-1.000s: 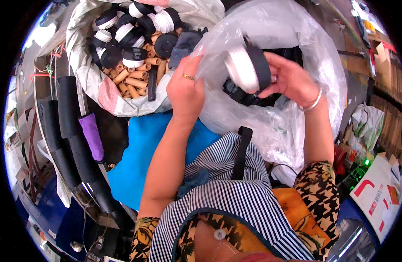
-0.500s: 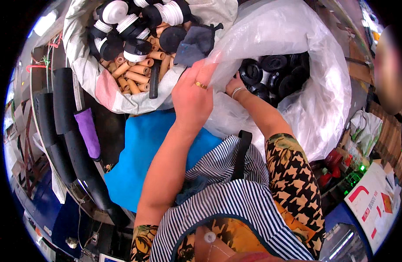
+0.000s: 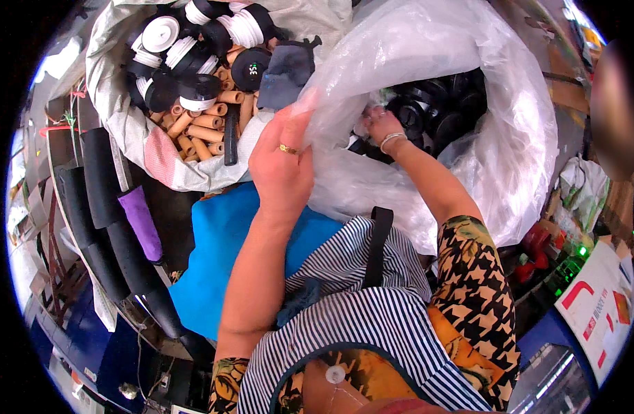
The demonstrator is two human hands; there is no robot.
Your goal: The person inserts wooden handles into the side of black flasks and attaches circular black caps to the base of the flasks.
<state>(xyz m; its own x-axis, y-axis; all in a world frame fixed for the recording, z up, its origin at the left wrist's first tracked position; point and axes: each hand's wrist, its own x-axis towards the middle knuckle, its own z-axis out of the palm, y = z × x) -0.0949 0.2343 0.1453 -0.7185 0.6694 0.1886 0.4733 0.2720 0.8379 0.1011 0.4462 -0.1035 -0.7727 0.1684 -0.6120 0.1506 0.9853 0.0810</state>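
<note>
My left hand (image 3: 284, 155), with a ring on one finger, is closed on the near-left rim of a large clear plastic bag (image 3: 406, 52), holding that edge up. My right hand (image 3: 384, 127) reaches inside the bag at its left wall, fingers curled and partly lost in the plastic; what they hold cannot be made out. Round black caps (image 3: 408, 114) fill the bag beside and beyond this hand. Left of the bag stands a white woven sack (image 3: 186, 176) holding black-and-white threaded caps (image 3: 244, 27), tan tubes (image 3: 208, 121) and a dark cloth (image 3: 286, 72).
A black rod (image 3: 230, 138) lies at the sack's near edge. Along the left run black padded bars (image 3: 99, 169) and a purple sleeve (image 3: 141, 222). Blue cloth (image 3: 220, 234) lies below my left forearm. At the right are a white carton (image 3: 592, 310) and a red object (image 3: 535, 250).
My right hand has shifted inside the bag, and more of it shows against the left wall. My left hand still grips the rim; the whole view has shifted slightly.
</note>
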